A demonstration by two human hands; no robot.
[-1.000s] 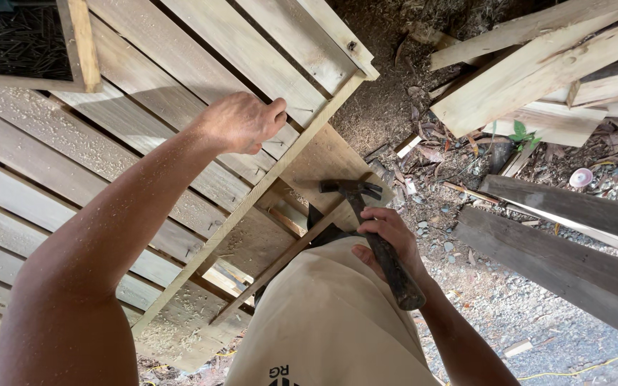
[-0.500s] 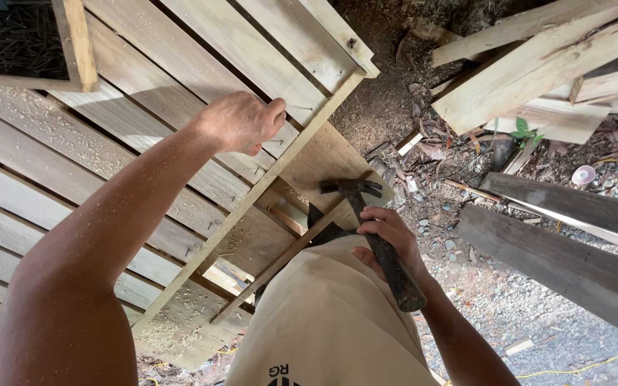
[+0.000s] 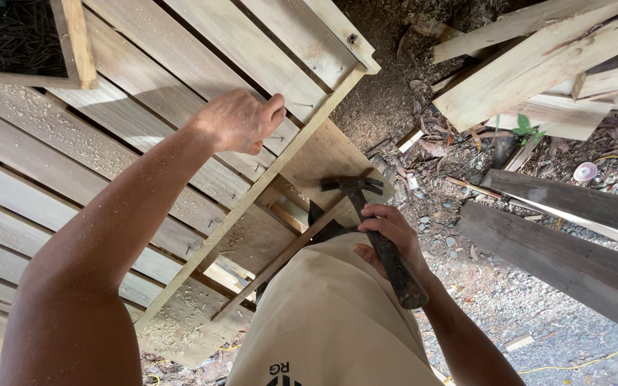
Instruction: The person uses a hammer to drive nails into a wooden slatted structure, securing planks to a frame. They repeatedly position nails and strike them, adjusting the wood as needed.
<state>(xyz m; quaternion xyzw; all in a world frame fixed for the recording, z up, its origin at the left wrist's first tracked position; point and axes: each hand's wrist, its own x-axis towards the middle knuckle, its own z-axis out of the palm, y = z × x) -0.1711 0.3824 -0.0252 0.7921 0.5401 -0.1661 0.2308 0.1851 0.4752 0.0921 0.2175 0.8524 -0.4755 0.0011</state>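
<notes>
My left hand (image 3: 241, 120) pinches a nail on the slatted pallet (image 3: 144, 121); my right hand (image 3: 388, 232) grips the hammer (image 3: 377, 229) beside it. A skewed blow could hit fingers.

No packages, labels, signs or screens visible

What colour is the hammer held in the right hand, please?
The hammer is black or very dark throughout, head and handle, seen in the head view.

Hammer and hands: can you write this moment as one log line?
left hand: fist on wooden slats | right hand: holds hammer | hammer: low, beside crate
</notes>
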